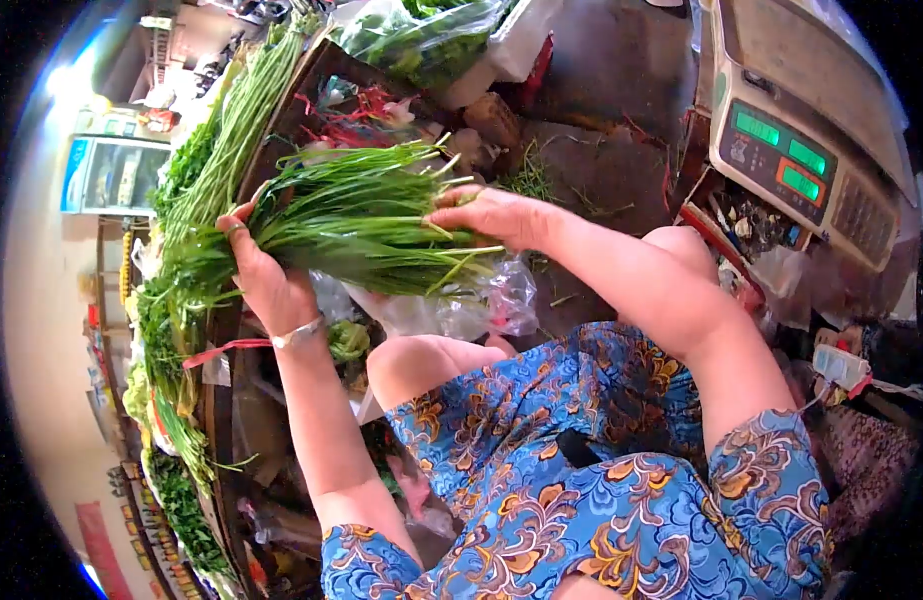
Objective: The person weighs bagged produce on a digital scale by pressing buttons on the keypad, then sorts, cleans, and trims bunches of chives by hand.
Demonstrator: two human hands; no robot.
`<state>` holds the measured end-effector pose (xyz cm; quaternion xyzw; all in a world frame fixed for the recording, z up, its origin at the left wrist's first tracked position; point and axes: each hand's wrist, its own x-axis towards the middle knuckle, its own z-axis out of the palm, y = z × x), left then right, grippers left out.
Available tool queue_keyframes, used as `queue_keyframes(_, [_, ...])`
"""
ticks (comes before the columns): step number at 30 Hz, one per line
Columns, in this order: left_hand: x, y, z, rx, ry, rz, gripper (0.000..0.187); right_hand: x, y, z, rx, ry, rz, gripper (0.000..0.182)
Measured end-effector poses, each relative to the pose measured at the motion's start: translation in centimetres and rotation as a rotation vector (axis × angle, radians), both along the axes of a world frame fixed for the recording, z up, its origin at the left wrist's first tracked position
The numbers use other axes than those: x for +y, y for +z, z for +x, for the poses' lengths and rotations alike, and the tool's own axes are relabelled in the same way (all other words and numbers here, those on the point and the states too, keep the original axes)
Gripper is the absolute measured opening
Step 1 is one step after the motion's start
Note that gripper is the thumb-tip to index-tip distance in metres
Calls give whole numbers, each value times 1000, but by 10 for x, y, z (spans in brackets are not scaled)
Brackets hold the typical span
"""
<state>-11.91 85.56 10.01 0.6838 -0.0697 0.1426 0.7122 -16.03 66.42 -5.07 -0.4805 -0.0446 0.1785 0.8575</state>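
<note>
A loose bunch of long green stalks (pixel 351 215) lies across the space between my two hands, above my lap. My left hand (pixel 266 275) grips its left end, with the thumb and a finger showing around the leafy part. On the right, the fingers of my right hand (pixel 481 214) are pinched together at the pale cut ends of a few stalks. A bracelet circles my left wrist.
Leafy vegetables and long stems (pixel 236 130) line a shelf at the left. A weighing scale (pixel 781 150) with lit green digits stands at the upper right. Plastic bags (pixel 511 295) lie below the bunch. Scattered green scraps (pixel 531 180) are on the floor.
</note>
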Motion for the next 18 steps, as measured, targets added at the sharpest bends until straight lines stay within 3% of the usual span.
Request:
queue_keyframes(4, [1,-11,8,-220,38,229,25,-28,-10,22,-206,88,-101,21])
queue_keyframes(6, [9,-22,23,-499,113,544,28,-32,-19,31,-133,24,-181,25])
queue_keyframes(8, [16,-27,30,-508,120,628,32,-39,-24,36,-136,-19,-330,37])
queue_keyframes(10, [18,-25,38,-360,154,629,36,-42,-22,37,-90,-70,-428,37])
queue_keyframes(11, [20,-30,46,-290,170,449,38,-46,-21,36,-126,-19,-364,38])
queue_keyframes(14, [32,-24,55,-141,244,450,40,-57,-17,32,-146,58,-253,35])
queue_keyframes(16, [43,-11,60,113,328,294,36,-66,-26,38,-86,-39,-491,26])
queue_keyframes(18, [72,-5,67,215,147,96,35,-79,-34,43,-55,-112,-418,28])
